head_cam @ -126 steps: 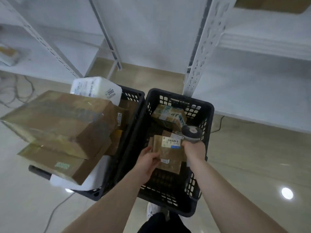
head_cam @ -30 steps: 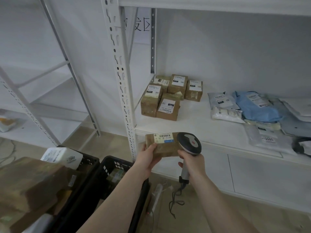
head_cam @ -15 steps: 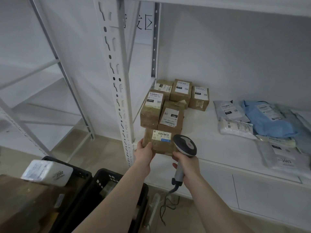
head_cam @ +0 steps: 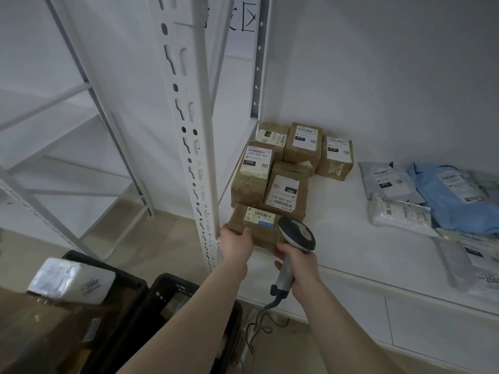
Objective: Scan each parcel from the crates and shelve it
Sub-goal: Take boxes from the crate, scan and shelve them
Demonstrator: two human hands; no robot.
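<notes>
A small brown parcel (head_cam: 258, 225) with a barcode label lies at the front left corner of the white shelf (head_cam: 348, 238), touching the cardboard boxes (head_cam: 270, 182) stacked behind it. My left hand (head_cam: 236, 245) grips its near left edge. My right hand (head_cam: 298, 263) holds a grey handheld scanner (head_cam: 297, 233) by the handle, its head just right of the parcel. Two black crates (head_cam: 172, 314) stand on the floor at the lower left, holding more parcels, among them a white one (head_cam: 70, 279) marked 2002.
A perforated white upright (head_cam: 194, 130) rises just left of the parcel. Grey, blue and clear mailer bags (head_cam: 432, 195) cover the right of the shelf. Another white rack (head_cam: 67, 125) stands at the left. The scanner cable (head_cam: 259, 327) hangs to the floor.
I lifted the parcel from the crate and turned to the shelf. Over the last second my left hand carried it forward and down onto the shelf's front corner, the scanner following.
</notes>
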